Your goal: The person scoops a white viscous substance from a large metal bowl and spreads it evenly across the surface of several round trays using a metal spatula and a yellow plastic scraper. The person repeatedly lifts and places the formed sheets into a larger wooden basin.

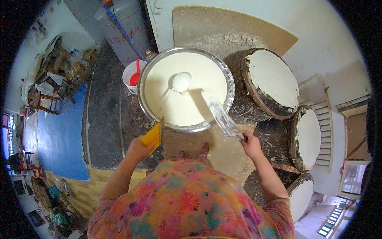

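Observation:
A wide steel basin (232, 80) in front of me is filled with thick cream-white batter (161, 104). My left hand (138, 148) grips a yellow scraper (152, 139) at the basin's near left side. A long-handled metal ladle (182, 82) has its bowl in the batter, with batter in it. Its handle runs down to the scraper; whether my left hand also holds it I cannot tell. My right hand (251, 144) is closed on the dark handle of a long flat paddle (219, 115). White batter smears the paddle's blade, whose far end lies over the basin.
A white bucket (126, 78) holding a red dipper (135, 79) stands left of the basin, near a grey tank (128, 33). Round batter-topped slabs (273, 79) (309, 139) line the right. A brown board (206, 27) leans behind. Wooden stools (44, 101) stand far left.

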`<state>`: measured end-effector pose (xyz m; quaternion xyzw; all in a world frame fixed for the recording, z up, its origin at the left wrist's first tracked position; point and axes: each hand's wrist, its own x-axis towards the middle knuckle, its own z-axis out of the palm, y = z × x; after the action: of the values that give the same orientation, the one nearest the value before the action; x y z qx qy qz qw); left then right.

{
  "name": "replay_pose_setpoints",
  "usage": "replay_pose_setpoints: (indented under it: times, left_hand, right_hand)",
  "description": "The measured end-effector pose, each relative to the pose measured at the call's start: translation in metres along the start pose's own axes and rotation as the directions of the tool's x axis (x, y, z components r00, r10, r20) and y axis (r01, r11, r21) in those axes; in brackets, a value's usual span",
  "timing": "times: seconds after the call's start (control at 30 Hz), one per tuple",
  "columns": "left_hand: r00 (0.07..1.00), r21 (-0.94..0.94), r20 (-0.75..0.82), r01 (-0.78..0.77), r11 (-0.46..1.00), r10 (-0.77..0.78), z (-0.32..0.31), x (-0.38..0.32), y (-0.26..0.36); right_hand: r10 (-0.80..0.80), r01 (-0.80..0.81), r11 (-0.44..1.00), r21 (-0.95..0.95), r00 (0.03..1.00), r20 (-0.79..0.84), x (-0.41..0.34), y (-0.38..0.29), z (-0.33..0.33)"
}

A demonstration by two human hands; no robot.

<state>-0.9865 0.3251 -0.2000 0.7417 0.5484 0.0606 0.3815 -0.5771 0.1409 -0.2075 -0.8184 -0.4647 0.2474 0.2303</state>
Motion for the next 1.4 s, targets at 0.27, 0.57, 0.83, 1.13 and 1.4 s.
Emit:
replay_pose_setpoints:
  times: [0.27, 0.57, 0.83, 1.13, 1.4]
  left_hand:
    - [0.996, 0.081, 0.078, 0.043, 0.996, -0.05, 0.007, -0.007, 0.013]
    - [0.976, 0.205, 0.217, -0.013, 0.979, -0.033, 0.024, 0.008, 0.026]
    - [0.881, 0.084, 0.466, -0.128, 0.988, 0.075, 0.057, 0.025, 0.014]
    - [0.831, -0.605, 0.555, 0.386, 0.696, 0.021, 0.036, 0.008, 0.008]
    - [0.806, -0.746, 0.591, 0.534, 0.397, 0.026, 0.054, 0.014, 0.002]
  right_hand:
    - [0.357, -0.572, 0.676, 0.464, 0.806, 0.472, 0.045, 0.027, 0.179]
    - [0.464, -0.694, 0.515, 0.503, 0.719, 0.516, -0.039, 0.084, 0.121]
    - [0.454, -0.568, 0.683, 0.459, 0.823, 0.341, -0.02, 0.059, 0.082]
    - [0.424, -0.708, 0.367, 0.603, 0.705, 0.569, 0.023, 0.039, 0.098]
    - [0.285, -0.78, 0.248, 0.575, 0.626, 0.726, -0.018, 0.034, 0.111]
